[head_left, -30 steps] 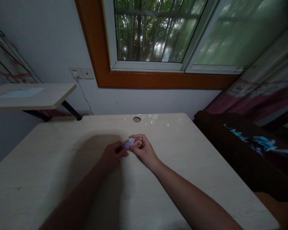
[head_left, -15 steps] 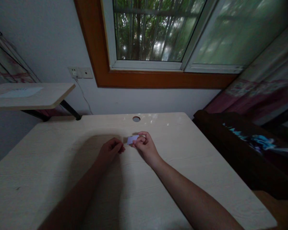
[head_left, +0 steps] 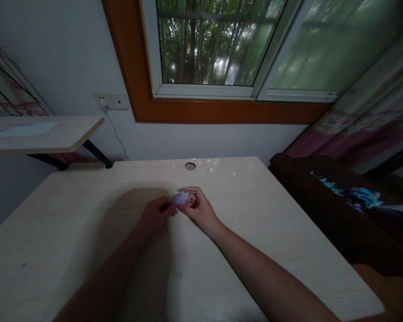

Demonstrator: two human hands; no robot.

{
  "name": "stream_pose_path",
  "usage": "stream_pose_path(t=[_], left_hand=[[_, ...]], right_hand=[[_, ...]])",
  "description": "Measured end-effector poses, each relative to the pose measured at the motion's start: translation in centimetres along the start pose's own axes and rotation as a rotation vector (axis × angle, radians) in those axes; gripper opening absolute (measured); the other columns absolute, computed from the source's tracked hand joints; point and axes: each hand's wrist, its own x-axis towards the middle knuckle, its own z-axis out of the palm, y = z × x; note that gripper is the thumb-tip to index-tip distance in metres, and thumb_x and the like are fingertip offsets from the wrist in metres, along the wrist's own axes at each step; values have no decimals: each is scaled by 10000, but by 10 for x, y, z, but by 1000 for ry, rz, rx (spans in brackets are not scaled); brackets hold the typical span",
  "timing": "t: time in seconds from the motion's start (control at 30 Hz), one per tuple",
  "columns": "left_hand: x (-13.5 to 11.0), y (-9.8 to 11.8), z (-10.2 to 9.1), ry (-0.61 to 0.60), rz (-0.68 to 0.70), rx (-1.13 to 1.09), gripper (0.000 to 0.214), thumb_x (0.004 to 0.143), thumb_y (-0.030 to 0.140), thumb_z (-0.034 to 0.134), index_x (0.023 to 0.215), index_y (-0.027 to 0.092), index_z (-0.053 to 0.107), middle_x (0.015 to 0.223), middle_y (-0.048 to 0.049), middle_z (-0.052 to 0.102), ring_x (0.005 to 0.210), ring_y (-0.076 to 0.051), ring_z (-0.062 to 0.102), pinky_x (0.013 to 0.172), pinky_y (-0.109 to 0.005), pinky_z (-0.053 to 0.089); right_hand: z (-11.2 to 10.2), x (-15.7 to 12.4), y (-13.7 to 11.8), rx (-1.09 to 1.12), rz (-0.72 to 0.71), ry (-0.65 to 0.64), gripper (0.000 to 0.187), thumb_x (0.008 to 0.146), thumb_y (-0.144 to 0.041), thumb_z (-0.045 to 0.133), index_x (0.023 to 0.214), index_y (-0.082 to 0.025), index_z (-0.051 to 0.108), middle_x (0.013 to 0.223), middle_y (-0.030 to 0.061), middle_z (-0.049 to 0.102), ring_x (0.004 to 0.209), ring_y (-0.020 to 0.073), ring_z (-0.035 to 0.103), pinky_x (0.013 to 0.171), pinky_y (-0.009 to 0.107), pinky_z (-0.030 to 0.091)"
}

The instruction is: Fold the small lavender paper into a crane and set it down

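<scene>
A small piece of light purple paper [head_left: 181, 198] is between my two hands, just above the table and in front of its far edge. My left hand [head_left: 158, 212] pinches the left corner of the paper between thumb and fingers. From the other side, my right hand [head_left: 203, 209] holds the paper, its thumb along the lower edge and a finger stretched over the top. The fingers hide part of the paper, and whether it is folded I cannot tell.
The pale wooden table [head_left: 235, 268] has a round hole [head_left: 190, 166] near its back edge. At the left stands a raised shelf [head_left: 67, 141] on dark legs, with a white sheet [head_left: 27, 129] on it. A cable [head_left: 116, 132] hangs from the wall socket. Dark furniture [head_left: 309, 192] stands at the right.
My left hand has closed onto the paper's left corner. The right hand has moved slightly left with the paper, which now shows a narrower, more pointed shape.
</scene>
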Motion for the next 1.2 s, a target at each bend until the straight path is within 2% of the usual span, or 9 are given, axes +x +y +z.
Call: stream_pose_path(t=[0.1, 0.4, 0.63, 0.9, 1.03, 1.2], left_hand=[[-1, 2, 0, -13, 2, 24, 273, 828, 433, 624, 733, 181, 665, 701, -30, 709, 669, -166, 641, 665, -256, 472], [-2, 5, 0, -24, -29, -49, 272, 815, 428, 635, 708, 180, 662, 676, -32, 708, 650, -169, 656, 663, -264, 493], [-1, 4, 0, -30, -9, -68, 265, 825, 419, 637, 723, 175, 665, 693, -30, 711, 658, -162, 660, 674, -262, 505], [-2, 4, -2, 2, -23, -138, 263, 820, 419, 642, 728, 173, 656, 688, -31, 698, 663, -159, 653, 677, -266, 514], [-1, 2, -1, 4, -19, -149, 265, 818, 424, 637, 739, 173, 663, 697, -36, 703, 662, -160, 655, 676, -270, 516], [0, 0, 1, -15, -8, -117, 277, 816, 445, 632, 742, 181, 676, 727, -37, 727, 681, -164, 673, 685, -267, 525]], right_hand=[[0, -1, 0, -47, -2, -4, 478, 736, -235, 750, 1156, -238, 522, 713, -62, 584, 600, 95, 545, 563, 217, 406], [2, 0, -9, 34, 4, 69, 417, 701, -196, 743, 1053, -244, 524, 665, -75, 601, 582, 107, 561, 593, 239, 440], [0, 1, -6, 71, -6, 93, 439, 679, -151, 711, 1061, -238, 513, 673, -71, 649, 637, 124, 629, 670, 271, 493], [-1, 2, -13, 173, -34, 114, 390, 736, -179, 678, 1073, -251, 496, 732, -52, 678, 727, 146, 661, 795, 354, 527], [-1, 1, -13, 143, -49, 109, 405, 792, -241, 685, 1141, -258, 481, 776, -40, 674, 765, 144, 653, 799, 334, 514], [0, 1, -12, 116, 11, 79, 548, 731, -256, 783, 1193, -273, 489, 801, -48, 664, 736, 114, 629, 749, 271, 494]])
